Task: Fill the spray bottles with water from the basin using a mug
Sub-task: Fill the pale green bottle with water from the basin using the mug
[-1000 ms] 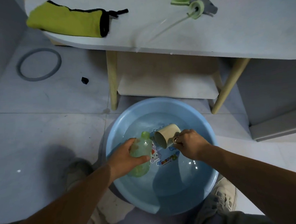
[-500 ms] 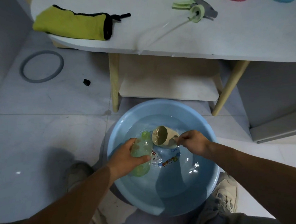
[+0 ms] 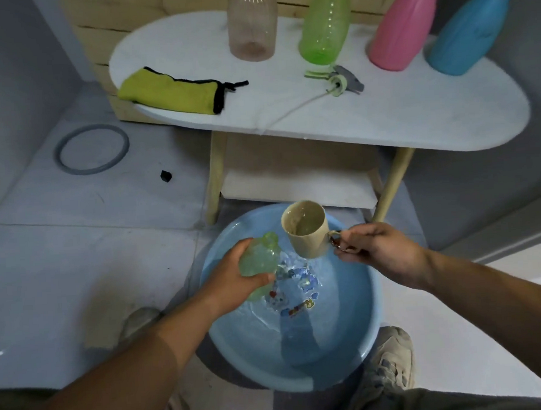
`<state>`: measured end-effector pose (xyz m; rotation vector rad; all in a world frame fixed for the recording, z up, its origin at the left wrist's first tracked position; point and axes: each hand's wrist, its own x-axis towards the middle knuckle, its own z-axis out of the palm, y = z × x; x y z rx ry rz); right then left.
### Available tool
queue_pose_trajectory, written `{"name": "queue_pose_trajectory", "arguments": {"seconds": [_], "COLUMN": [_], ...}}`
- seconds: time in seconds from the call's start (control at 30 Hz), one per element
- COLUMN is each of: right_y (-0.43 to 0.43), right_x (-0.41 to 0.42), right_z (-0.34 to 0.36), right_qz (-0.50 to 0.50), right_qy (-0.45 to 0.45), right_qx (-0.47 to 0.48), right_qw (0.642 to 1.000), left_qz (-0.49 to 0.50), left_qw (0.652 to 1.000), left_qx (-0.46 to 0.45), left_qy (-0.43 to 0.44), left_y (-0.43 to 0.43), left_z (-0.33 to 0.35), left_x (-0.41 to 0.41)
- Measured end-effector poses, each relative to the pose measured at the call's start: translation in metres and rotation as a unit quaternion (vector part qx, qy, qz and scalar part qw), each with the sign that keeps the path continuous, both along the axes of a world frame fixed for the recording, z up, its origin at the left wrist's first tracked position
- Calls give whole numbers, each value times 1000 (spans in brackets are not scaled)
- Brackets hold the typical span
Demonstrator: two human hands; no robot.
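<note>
Two bare hands are held over a blue basin (image 3: 369, 319) of water that sits on the tiled floor at 6 o'clock of a white oval bench (image 3: 415, 113). A pale green spray bottle (image 3: 259, 257), without its cap, is gripped around its body by the left hand (image 3: 232, 280), fingers wrapped shut on it, its open neck tilted toward 1 o'clock. A beige mug (image 3: 307, 229) is held by its handle in the right hand (image 3: 378, 250), fingers pinched closed on the handle; the mug is upright above the water, with water seen inside it, just beside the bottle's neck at its 2 o'clock. On the bench, four more bottles are stood in a row along the far edge: a clear brownish bottle (image 3: 251, 22), a bright green bottle (image 3: 326, 22), a pink bottle (image 3: 402, 25) and a blue bottle (image 3: 470, 24). A detached spray head (image 3: 339, 81) with its long dip tube is laid at 6 o'clock of the bright green bottle, and a yellow-green cloth (image 3: 173, 92) with black trim is laid at the bench's 9 o'clock end. A grey ring (image 3: 91, 149) is seen on the floor.
</note>
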<state>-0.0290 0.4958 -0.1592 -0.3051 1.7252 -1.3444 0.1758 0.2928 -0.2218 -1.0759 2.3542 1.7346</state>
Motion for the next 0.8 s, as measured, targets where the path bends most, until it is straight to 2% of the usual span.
{"name": "queue_pose_trajectory", "arguments": {"seconds": [0.17,0.37,0.8], "right_y": [11,19,14], "right_x": [1,9,13], "right_z": [48,85,95], "right_qz": [48,61,60], "right_qy": [45,129,269], "right_qx": [-12,-33,8], "right_qw": [998,989,961], "left_qz": [3,0,-12], "left_qw": [999,997,996], "left_qx": [8,19,31], "left_qy": [40,69,82], "left_y": [6,12,17], "left_z": [22,40,48], "left_x": [-2,-7,-10]}}
